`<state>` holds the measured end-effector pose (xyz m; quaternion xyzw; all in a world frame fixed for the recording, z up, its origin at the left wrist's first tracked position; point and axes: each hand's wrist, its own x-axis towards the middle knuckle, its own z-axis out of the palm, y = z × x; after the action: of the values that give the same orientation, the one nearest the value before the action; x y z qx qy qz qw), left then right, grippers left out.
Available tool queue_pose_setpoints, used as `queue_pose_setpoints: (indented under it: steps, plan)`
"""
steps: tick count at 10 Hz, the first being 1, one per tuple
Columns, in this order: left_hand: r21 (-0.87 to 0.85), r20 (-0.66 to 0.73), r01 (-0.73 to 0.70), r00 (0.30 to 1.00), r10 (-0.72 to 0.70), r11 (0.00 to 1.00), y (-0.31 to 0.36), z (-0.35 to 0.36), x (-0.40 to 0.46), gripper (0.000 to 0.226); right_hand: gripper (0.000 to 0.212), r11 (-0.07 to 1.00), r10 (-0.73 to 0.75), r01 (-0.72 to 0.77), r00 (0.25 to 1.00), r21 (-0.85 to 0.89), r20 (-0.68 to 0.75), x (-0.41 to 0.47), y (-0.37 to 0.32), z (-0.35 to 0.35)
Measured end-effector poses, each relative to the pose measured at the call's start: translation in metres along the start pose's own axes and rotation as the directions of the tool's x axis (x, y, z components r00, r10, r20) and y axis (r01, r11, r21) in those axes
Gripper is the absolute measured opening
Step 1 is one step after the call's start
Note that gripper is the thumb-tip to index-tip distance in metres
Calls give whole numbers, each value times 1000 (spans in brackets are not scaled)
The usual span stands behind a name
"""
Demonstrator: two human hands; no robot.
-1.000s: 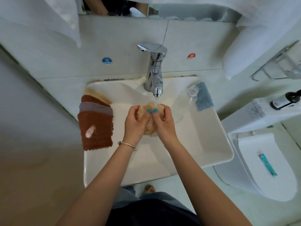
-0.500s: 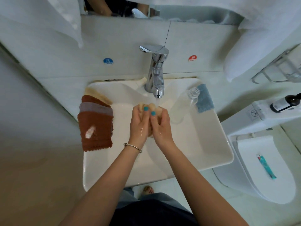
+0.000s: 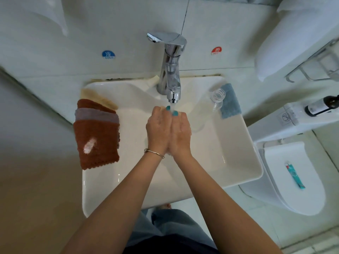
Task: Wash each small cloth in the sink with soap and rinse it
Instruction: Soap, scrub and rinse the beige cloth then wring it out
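Note:
Both my hands are pressed together in the white sink (image 3: 102, 189), right under the chrome tap (image 3: 171, 70), which runs water onto them. My left hand (image 3: 158, 129) and my right hand (image 3: 180, 131) squeeze a small beige cloth (image 3: 183, 112) between them; only a sliver shows past the fingertips. A stack of rust-brown and grey cloths (image 3: 97, 140), with a white smear on top, hangs over the sink's left rim. A blue cloth (image 3: 229, 101) lies on the right rim.
A clear plastic bottle (image 3: 216, 97) lies at the basin's right side by the blue cloth. To the right stands a toilet (image 3: 293, 198) with a teal tube (image 3: 294, 175) on its lid and a dark bottle (image 3: 321, 105) on its tank. A white towel (image 3: 286, 43) hangs above.
My hands closed together over the beige cloth, which was openly visible a second ago, and moved up closer under the running tap.

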<state>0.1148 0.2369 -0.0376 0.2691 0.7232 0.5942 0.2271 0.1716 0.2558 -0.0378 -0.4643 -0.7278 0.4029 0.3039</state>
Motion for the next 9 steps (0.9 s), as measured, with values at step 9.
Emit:
queue_pose_setpoints:
  steps: [9]
  plan:
    - [-408,-9,325,933,-360,853,23,-13,-22,12,31,806,253,-416,885,421,390,-21,-8,-34]
